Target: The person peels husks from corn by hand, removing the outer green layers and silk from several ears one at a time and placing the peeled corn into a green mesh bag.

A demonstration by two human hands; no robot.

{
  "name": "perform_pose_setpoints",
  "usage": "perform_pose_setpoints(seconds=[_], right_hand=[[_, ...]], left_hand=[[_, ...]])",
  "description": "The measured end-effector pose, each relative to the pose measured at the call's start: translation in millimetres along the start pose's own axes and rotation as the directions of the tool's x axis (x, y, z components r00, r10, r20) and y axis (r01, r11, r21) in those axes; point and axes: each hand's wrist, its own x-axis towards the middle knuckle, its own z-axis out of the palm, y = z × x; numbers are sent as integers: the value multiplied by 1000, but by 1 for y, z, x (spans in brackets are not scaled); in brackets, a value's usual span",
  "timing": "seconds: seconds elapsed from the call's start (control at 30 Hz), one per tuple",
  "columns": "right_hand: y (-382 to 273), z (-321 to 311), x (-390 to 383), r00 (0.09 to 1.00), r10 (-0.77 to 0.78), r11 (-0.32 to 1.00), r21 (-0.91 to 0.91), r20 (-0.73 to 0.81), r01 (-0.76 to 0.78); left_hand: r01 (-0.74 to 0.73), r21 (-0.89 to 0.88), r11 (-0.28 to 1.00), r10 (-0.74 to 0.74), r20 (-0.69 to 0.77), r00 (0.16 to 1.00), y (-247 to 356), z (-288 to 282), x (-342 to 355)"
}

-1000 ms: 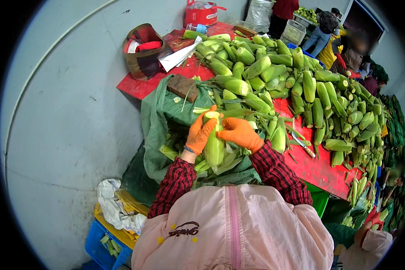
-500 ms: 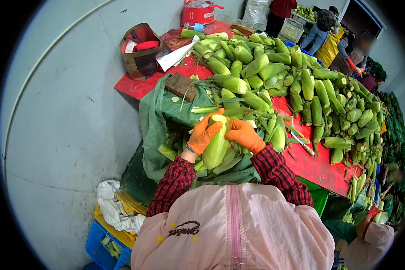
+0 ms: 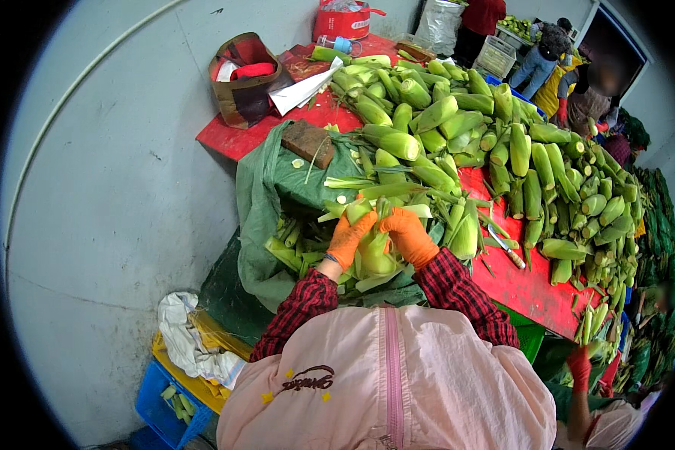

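Note:
An ear of corn (image 3: 376, 256) is between my two orange-gloved hands, with its pale green husk leaves spread apart at the top. My left hand (image 3: 350, 238) wraps round its left side, fingers closed. On the other side my right hand (image 3: 410, 234) pinches husk leaves at the upper end. Beneath them a green sack (image 3: 256, 232) hangs open at the table edge, with loose husk leaves (image 3: 285, 253) inside. A large heap of unpeeled corn (image 3: 436, 114) lies just beyond my hands.
To the right a knife (image 3: 507, 248) lies on the red table (image 3: 519, 289). A brown block (image 3: 308, 143) rests on the sack's far edge, near a brown bag (image 3: 249, 84). A blue crate (image 3: 157, 409) stands low at left. Co-workers are at far right; one red-gloved hand (image 3: 579, 367) is at lower right.
The ear has gone from smooth and wrapped to having its upper husk leaves pulled open. Both hands have moved slightly downward. At lower right the co-worker's gloved hand has shifted.

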Motion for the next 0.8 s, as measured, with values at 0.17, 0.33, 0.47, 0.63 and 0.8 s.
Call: perform_pose_setpoints(seconds=[0.17, 0.33, 0.47, 0.63, 0.8], right_hand=[[-26, -8, 10, 964, -265, 964, 28, -3, 265], [-19, -46, 29, 950, -219, 864, -496, -221, 84], [6, -10, 21, 996, 90, 811, -581, 15, -64], [43, 33, -1, 894, 157, 987, -44, 419, -153], [-5, 50, -13, 877, -444, 158, -947, 184, 279]], left_hand=[[35, 490, 871, -36, -7, 999, -5, -19, -5], [14, -290, 957, -34, -63, 997, 0, -58, -13], [-138, -466, 874, 115, -76, 990, 42, -47, -12], [-111, -459, 881, 103, -43, 994, 57, -34, 4], [-81, 98, 992, 98, -177, 979, 64, -32, -9]])
